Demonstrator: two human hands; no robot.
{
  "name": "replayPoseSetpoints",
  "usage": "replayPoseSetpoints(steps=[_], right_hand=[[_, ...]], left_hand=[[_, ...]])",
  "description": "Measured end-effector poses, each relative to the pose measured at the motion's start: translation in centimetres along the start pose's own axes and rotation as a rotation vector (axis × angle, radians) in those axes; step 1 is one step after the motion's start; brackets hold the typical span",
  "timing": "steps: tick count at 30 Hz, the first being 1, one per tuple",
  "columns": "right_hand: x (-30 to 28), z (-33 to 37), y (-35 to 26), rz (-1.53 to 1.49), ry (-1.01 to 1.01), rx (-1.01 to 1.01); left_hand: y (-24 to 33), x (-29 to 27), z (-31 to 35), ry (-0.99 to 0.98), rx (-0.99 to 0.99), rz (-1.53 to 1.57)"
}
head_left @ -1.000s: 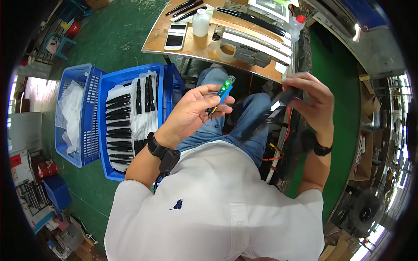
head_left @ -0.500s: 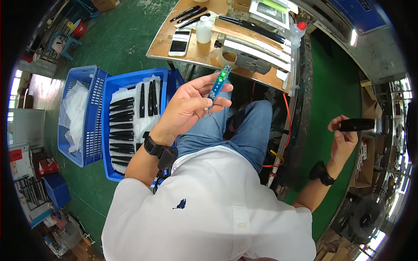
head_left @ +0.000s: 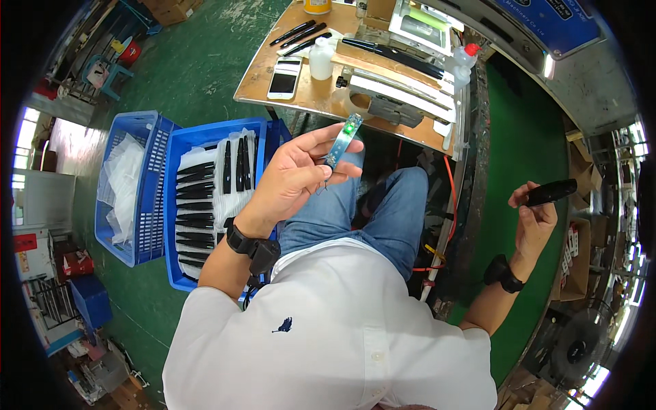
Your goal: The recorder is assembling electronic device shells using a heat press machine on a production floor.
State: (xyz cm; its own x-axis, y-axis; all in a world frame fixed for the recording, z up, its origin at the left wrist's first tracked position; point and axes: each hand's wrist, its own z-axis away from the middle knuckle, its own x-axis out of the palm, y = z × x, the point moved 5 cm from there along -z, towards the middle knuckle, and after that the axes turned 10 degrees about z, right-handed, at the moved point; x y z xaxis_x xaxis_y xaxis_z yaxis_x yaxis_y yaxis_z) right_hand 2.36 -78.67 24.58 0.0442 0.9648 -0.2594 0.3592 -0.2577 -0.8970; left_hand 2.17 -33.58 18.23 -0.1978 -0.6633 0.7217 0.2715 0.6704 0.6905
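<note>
My left hand is raised over my lap and holds a narrow blue circuit board with a green light at its top end, pinched between thumb and fingers. My right hand is stretched out to the right, over the green floor, and grips a long black plastic housing. Both wrists carry black bands. I sit in blue jeans and a white shirt in front of a wooden workbench.
A blue crate at my left holds several black housings on white wrapping; a second blue crate with white bags stands beside it. On the bench lie a phone, a white bottle, black pens and a metal fixture. Cardboard boxes stand at the right.
My right hand has swung from in front of me far out to the right with the black housing. The left hand has stayed up with the circuit board.
</note>
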Motion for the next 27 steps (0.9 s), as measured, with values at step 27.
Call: replayPoseSetpoints(steps=[27], right_hand=[[-0.9,1.2,-2.0,0.024,0.052,0.063]], left_hand=[[35.5,20.7,-14.8,-0.216,1.096,-1.235]])
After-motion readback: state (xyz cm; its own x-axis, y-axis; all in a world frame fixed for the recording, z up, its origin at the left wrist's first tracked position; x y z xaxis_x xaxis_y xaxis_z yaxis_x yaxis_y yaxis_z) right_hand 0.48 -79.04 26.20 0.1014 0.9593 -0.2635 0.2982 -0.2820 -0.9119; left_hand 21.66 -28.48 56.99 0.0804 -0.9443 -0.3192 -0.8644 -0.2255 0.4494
